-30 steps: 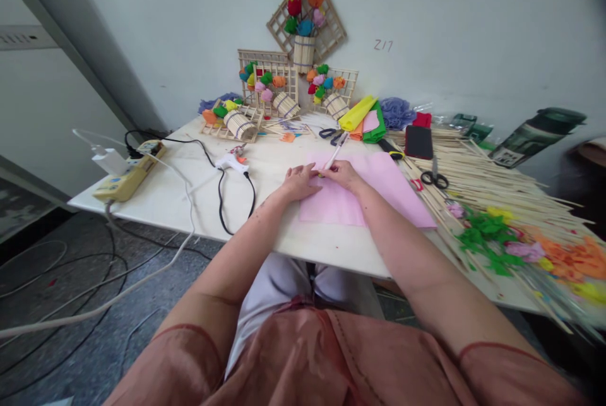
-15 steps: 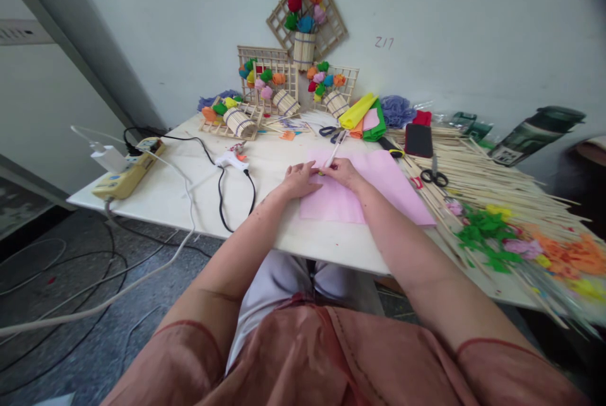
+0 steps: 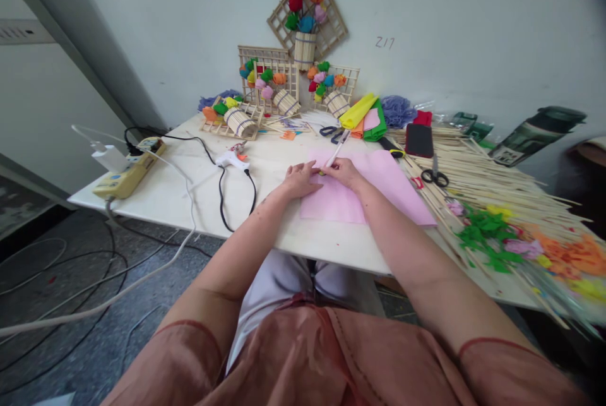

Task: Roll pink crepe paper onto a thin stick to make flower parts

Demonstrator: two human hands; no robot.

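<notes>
A sheet of pink crepe paper (image 3: 388, 188) lies on the white table in front of me. My left hand (image 3: 301, 180) rests flat on the paper's left edge, fingers spread. Close beside it, my right hand (image 3: 344, 172) is closed around a slim white pen (image 3: 336, 155), its upper end tilted to the right and away from me. Between the fingertips of both hands shows a tiny yellow-green thing (image 3: 321, 172), too small to name. The pen's tip is hidden by my fingers.
A white glue gun (image 3: 233, 161) with a black cord lies to the left, near a yellow power strip (image 3: 124, 172). Dark-handled scissors (image 3: 435, 177), a phone (image 3: 419, 140), wooden sticks (image 3: 502, 166) and crepe scraps (image 3: 490, 238) are on the right. Stick-lattice flower pieces (image 3: 336, 103) stand behind.
</notes>
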